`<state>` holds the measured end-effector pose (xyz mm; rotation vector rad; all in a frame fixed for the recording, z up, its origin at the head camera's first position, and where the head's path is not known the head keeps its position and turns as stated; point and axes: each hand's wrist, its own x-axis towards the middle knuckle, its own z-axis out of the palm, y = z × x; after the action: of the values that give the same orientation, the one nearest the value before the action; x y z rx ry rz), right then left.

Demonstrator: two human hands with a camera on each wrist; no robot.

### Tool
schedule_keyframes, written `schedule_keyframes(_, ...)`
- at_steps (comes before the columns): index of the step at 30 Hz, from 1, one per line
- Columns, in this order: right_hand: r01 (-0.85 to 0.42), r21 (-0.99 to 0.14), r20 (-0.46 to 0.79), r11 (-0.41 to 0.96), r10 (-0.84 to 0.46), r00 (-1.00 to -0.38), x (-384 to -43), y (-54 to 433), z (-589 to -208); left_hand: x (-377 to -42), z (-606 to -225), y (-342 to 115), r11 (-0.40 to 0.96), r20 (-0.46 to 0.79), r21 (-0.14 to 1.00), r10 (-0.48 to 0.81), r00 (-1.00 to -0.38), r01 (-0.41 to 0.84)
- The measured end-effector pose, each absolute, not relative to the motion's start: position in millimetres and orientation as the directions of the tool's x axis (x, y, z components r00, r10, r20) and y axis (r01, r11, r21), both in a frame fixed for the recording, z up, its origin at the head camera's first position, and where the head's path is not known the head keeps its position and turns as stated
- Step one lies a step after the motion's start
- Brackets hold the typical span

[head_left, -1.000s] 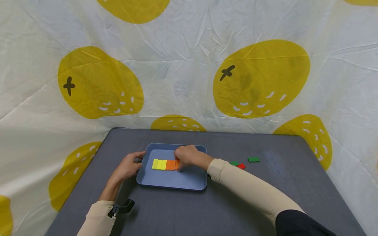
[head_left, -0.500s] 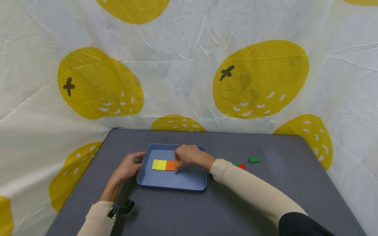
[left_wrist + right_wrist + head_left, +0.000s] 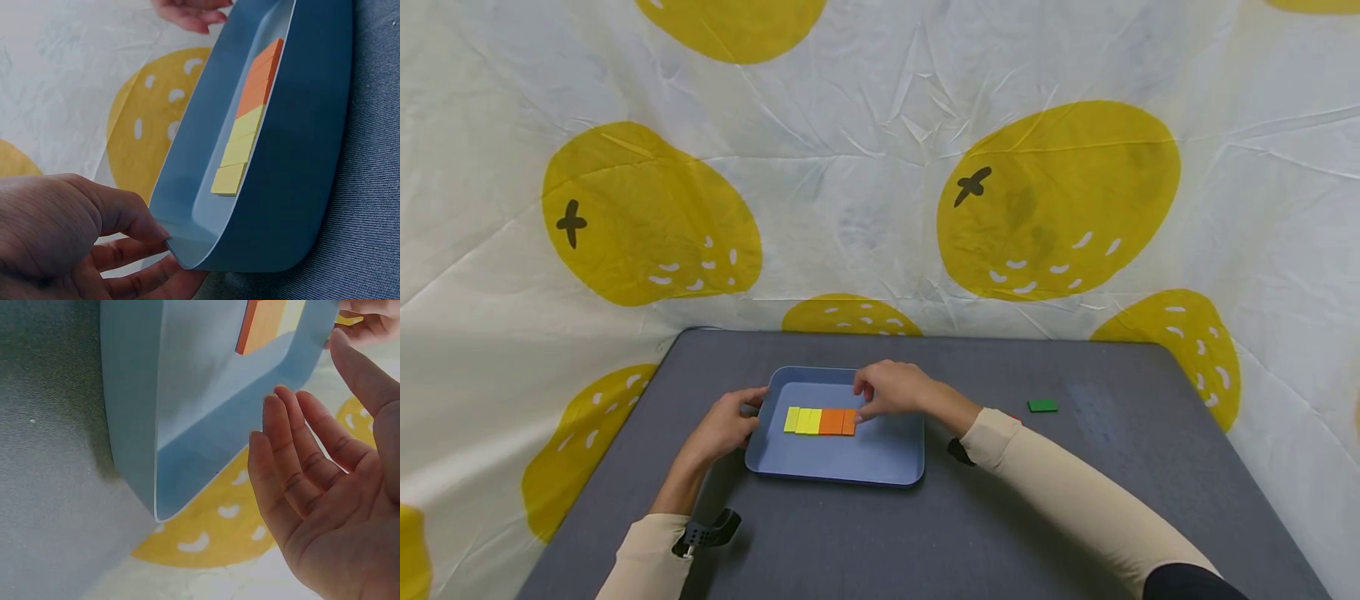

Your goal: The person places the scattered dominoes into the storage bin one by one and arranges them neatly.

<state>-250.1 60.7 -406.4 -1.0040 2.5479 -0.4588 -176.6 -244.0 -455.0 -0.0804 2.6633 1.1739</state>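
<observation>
A shallow blue tray [image 3: 880, 457] lies on the table. In it, yellow tiles [image 3: 802, 420] and orange tiles [image 3: 832, 422] form one row, yellow at the left and orange at the right. My left hand [image 3: 724, 423] grips the tray's left rim; the left wrist view has the thumb [image 3: 140, 219] at the corner edge and fingers around the outside. Over the tray's right part hovers my right hand [image 3: 895, 388], just beyond the row's orange end. Its fingers [image 3: 287, 444] are relaxed, and the right wrist view shows nothing in the palm.
A green tile [image 3: 1042, 406] lies on the grey table [image 3: 865, 542] to the right of the tray. A red tile [image 3: 1017, 418] peeks out behind my right sleeve, mostly hidden. A white cloth with yellow fruit shapes [image 3: 1063, 200] hangs behind the table.
My right hand has lifted off the orange tiles and drawn back to the right, leaving the row's end uncovered. My sleeve now hides the nearer green tile. The left hand stays put.
</observation>
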Motion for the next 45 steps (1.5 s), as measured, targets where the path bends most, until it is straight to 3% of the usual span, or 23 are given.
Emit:
schedule_keyframes(13, -0.571, -0.528, -0.108, 0.629, -0.716, -0.689, -237, 93, -394, -174, -455, -244, 0.675, -0.232, 0.724, 0.041, -0.972, -0.145)
schedule_keyframes(45, -0.454, -0.654, -0.100, 0.604, -0.665, -0.740, -238, 180, -397, -175, -456, -245, 0.679, -0.220, 0.723, 0.055, -0.974, -0.126)
